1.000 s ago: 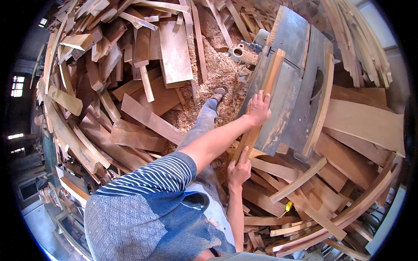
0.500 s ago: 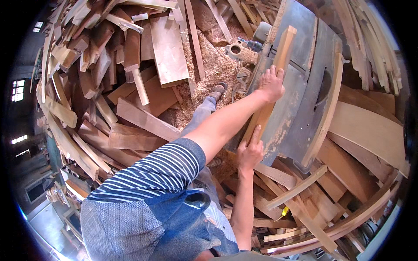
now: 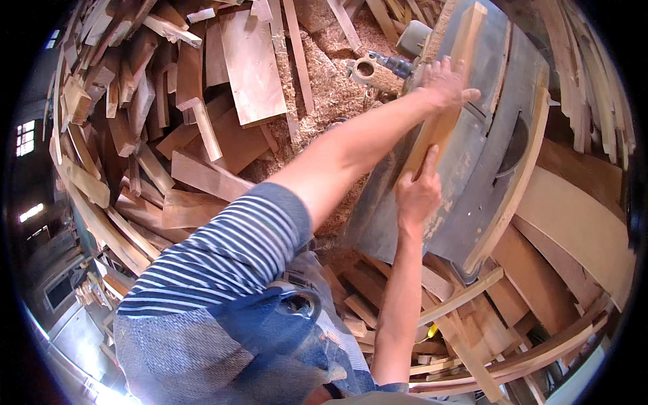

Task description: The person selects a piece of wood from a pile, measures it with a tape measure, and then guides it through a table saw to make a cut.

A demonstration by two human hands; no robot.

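A long strip of wood (image 3: 462, 50) lies lengthwise on the grey metal table (image 3: 453, 181) of a jointer-like machine, along its left side. Over the middle of the strip is my left hand (image 3: 445, 84), palm down with fingers spread, near the gap across the table. My right hand (image 3: 417, 196) grips the strip's near end. Its index finger stretches along the wood and the other fingers are curled. The strip's underside and the machine's cutter are hidden.
Heaped wood offcuts (image 3: 152, 88) fill the left side, around a wide pale board (image 3: 253, 67). Sawdust (image 3: 322, 81) covers the floor beside the machine. A wooden rail (image 3: 503, 202) edges the table's right side. More planks (image 3: 574, 226) lie to the right, by a yellow-handled tool (image 3: 433, 331).
Both hands and the wood strip have moved forward along the table. My left hand has gone from wrapped round the strip to spread over it. The view has shifted slightly.
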